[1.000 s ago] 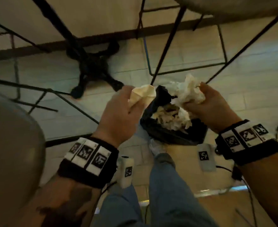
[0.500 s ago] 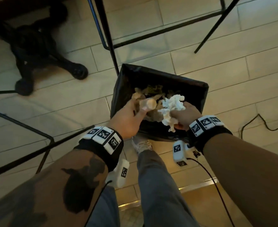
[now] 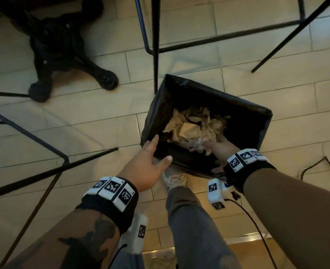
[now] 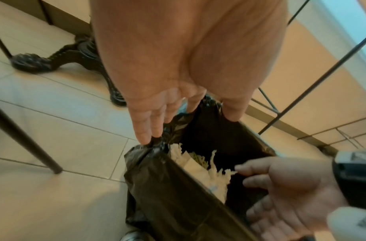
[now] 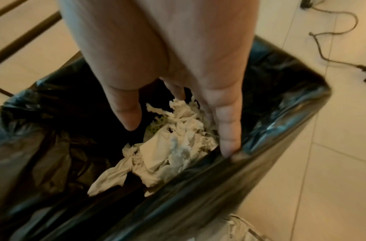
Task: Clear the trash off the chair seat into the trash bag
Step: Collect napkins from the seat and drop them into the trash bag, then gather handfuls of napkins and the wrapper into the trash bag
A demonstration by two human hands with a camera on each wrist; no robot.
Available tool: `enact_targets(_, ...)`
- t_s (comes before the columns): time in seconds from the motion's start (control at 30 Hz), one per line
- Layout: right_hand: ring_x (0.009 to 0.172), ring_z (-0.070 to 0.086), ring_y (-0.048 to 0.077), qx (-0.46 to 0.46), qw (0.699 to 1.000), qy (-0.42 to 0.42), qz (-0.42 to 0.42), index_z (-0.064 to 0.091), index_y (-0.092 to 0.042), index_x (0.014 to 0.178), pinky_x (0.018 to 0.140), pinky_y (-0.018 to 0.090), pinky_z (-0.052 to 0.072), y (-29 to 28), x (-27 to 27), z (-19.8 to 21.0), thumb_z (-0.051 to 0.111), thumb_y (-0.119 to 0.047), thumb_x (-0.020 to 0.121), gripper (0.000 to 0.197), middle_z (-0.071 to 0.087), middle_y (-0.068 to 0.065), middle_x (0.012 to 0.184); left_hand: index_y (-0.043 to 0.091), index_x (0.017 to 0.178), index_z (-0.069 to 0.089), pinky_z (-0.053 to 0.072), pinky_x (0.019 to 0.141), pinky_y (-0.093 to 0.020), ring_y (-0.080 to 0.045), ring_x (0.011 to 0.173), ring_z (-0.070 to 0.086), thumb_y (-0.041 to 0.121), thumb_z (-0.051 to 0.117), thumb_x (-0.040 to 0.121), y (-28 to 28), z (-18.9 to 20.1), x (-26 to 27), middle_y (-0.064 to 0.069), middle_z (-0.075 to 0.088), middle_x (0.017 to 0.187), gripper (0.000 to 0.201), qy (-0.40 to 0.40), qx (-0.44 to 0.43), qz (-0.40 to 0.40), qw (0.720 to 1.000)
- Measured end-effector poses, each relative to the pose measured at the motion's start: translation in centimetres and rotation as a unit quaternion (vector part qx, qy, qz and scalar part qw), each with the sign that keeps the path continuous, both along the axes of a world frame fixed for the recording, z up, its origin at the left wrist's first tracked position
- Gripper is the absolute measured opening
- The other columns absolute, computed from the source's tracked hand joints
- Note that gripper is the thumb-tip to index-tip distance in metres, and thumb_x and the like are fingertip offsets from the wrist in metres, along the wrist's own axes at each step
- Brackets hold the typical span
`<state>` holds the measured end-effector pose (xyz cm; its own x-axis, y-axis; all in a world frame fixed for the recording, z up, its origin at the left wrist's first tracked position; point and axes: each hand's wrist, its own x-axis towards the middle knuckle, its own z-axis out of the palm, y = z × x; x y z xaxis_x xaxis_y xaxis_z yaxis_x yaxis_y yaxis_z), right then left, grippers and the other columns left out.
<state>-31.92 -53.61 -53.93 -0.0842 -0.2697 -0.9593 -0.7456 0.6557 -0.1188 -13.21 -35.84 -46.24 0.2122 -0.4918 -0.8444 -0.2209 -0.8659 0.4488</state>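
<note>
The black trash bag point(image 3: 218, 92) stands open on the tiled floor, with crumpled white and beige paper trash point(image 3: 195, 129) lying inside. My left hand point(image 3: 161, 147) hovers at the bag's near left corner, fingers straight and empty; the left wrist view shows its fingertips point(image 4: 144, 138) at the bag's bunched rim point(image 4: 167, 195). My right hand point(image 3: 212, 148) reaches into the bag's mouth with straight, spread fingers. In the right wrist view this hand point(image 5: 179, 138) sits just above the loose tissue point(image 5: 173, 150) and holds nothing. The chair seat is out of view.
A black cast-iron table base point(image 3: 63, 51) stands at the far left. Thin black chair legs point(image 3: 155, 45) rise just behind the bag, and more metal legs point(image 3: 34, 136) cross the floor at left. A cable point(image 3: 325, 167) lies at right. My shoe point(image 3: 174, 179) touches the bag's near side.
Both hands came down to the bag. The left let go of its cream paper wad and the right its white tissue clump. Both now lie in the bag, and both hands are empty.
</note>
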Motion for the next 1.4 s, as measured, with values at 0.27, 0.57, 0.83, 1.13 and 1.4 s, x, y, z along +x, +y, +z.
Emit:
enact_targets(0.27,0.079,0.063,0.029,-0.068,0.97,-0.008,0.232,0.052,-0.015,0.138,0.076,0.047,0.058,2.4,2.6,11.4,0.07,-0.039,0.092,0.054,0.065,0.008,0.093,0.035,0.149,0.044,0.048,0.107,-0.037,-0.012,0.124,0.058,0.051,0.057,0.097,4.0,14.6,4.5,0.006,0.058,0.143,0.056,-0.024,-0.081,0.077,0.993)
enact_targets(0.57,0.077,0.072,0.02,-0.236,0.815,-0.255,0.463,0.066,-0.024,0.114,0.065,0.036,0.057,12.3,20.2,38.6,0.066,-0.032,0.095,0.02,0.074,0.004,0.091,0.019,0.133,0.059,0.056,0.085,-0.028,-0.01,0.101,0.062,0.032,0.061,0.101,14.9,39.0,9.0,-0.001,0.064,0.118,0.035,-0.161,-0.345,0.143,0.914)
enact_targets(0.83,0.095,0.064,0.01,-0.296,0.623,-0.386,0.612,0.06,-0.036,0.122,0.079,0.032,0.054,25.7,31.2,49.9,0.062,-0.043,0.093,0.03,0.065,-0.008,0.108,0.02,0.117,0.066,0.052,0.086,-0.027,-0.004,0.103,0.059,0.028,0.067,0.096,31.4,44.8,10.4,0.008,0.063,0.11,0.022,-0.391,-0.339,0.316,0.795)
enact_targets(1.13,0.153,0.001,0.042,-0.33,0.36,-0.286,0.824,0.006,-0.057,0.152,0.117,0.064,0.018,38.8,34.8,46.9,0.059,-0.069,0.084,0.087,-0.008,0.007,0.169,0.037,0.153,0.027,0.034,0.114,-0.059,-0.035,0.15,0.018,0.053,0.079,0.075,41.4,41.4,10.2,-0.013,0.013,0.163,0.095,-0.498,-0.073,0.44,0.744)
enact_targets(1.4,0.119,0.044,0.024,-0.345,0.302,-0.377,0.805,0.056,-0.027,0.131,0.099,0.037,0.047,39.7,35.7,45.7,0.055,-0.025,0.099,0.032,0.045,0.006,0.135,0.049,0.145,0.026,0.045,0.106,-0.055,-0.037,0.141,0.033,0.045,0.085,0.073,41.3,38.3,12.3,-0.011,0.014,0.157,0.093,-0.44,0.037,0.423,0.792)
